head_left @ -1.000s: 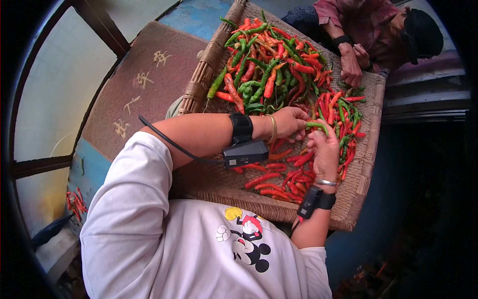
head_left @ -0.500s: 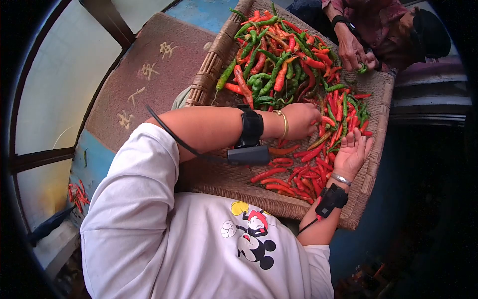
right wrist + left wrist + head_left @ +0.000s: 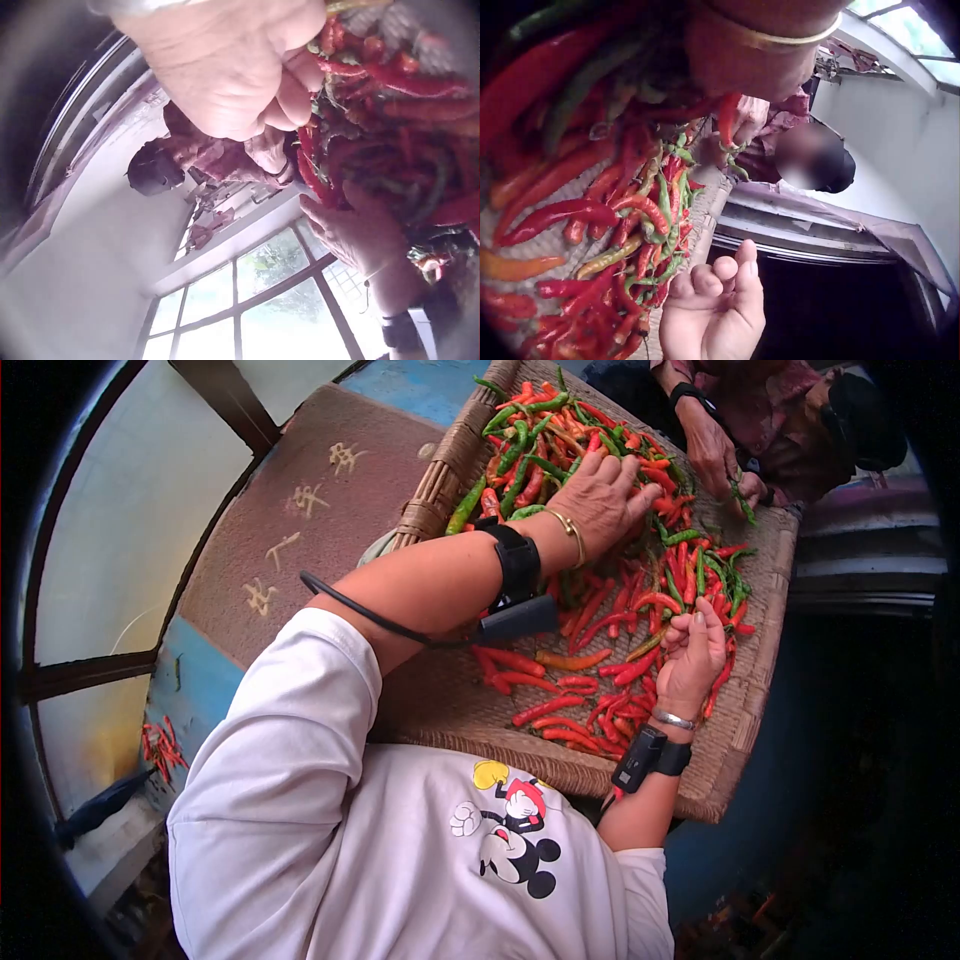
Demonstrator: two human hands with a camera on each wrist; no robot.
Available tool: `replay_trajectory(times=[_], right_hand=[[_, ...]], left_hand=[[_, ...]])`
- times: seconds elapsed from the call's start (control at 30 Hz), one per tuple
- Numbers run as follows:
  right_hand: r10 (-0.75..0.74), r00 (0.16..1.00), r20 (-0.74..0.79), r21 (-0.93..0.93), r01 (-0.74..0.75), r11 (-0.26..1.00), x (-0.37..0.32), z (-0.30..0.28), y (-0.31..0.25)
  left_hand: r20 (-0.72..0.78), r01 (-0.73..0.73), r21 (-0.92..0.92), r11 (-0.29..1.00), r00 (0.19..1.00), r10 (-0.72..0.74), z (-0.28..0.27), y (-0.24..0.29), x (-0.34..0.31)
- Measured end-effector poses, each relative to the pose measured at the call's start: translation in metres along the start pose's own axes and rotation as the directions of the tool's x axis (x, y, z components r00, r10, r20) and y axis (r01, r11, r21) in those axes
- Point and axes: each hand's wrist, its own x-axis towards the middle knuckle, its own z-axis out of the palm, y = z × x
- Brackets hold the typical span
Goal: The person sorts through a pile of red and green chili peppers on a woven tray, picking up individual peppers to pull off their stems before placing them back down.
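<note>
My left hand (image 3: 600,500), with a gold bangle, reaches over the heap of red and green chili peppers (image 3: 540,445) at the basket's far side. Its fingers are spread and fairly straight on the heap, and nothing shows in its grasp. In the right wrist view, the same left hand (image 3: 360,229) lies against the heap. My right hand (image 3: 692,655), wearing a silver bangle, is over the smaller mixed pile (image 3: 700,575). The left wrist view shows this right hand (image 3: 716,307) palm up with loosely bent fingers, holding nothing. Red chili peppers (image 3: 585,725) lie nearer my body.
The woven basket (image 3: 740,690) carries all the piles, with a thick rim (image 3: 430,485) on the left. Across from me, a person's hands (image 3: 715,460) hold a green chili pepper (image 3: 747,500). A brown mat (image 3: 290,510) lies left of the basket.
The green pepper between my hands a second ago is no longer held. My left hand moved up onto the big heap; my right hand went right, opened, then drew slightly back with fingers bending.
</note>
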Motion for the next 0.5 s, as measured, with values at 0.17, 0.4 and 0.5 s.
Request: replay_trajectory(times=[0.17, 0.4, 0.5], right_hand=[[0.01, 1.0, -0.002, -0.007, -0.01, 1.0, -0.001, 0.001, -0.002], [0.025, 0.999, 0.021, -0.031, -0.025, 0.999, -0.001, 0.0, 0.004], [0.108, 0.989, 0.105, -0.097, -0.098, 0.99, 0.0, 0.001, 0.005]], left_hand=[[0.008, 0.005, -0.009, 1.0, 1.0, -0.005, 0.006, -0.006, 0.004], [0.09, -0.16, -0.054, 0.986, 0.982, 0.165, 0.002, -0.004, 0.001], [0.029, -0.198, -0.117, 0.973, 0.979, 0.202, -0.005, 0.006, 0.0]])
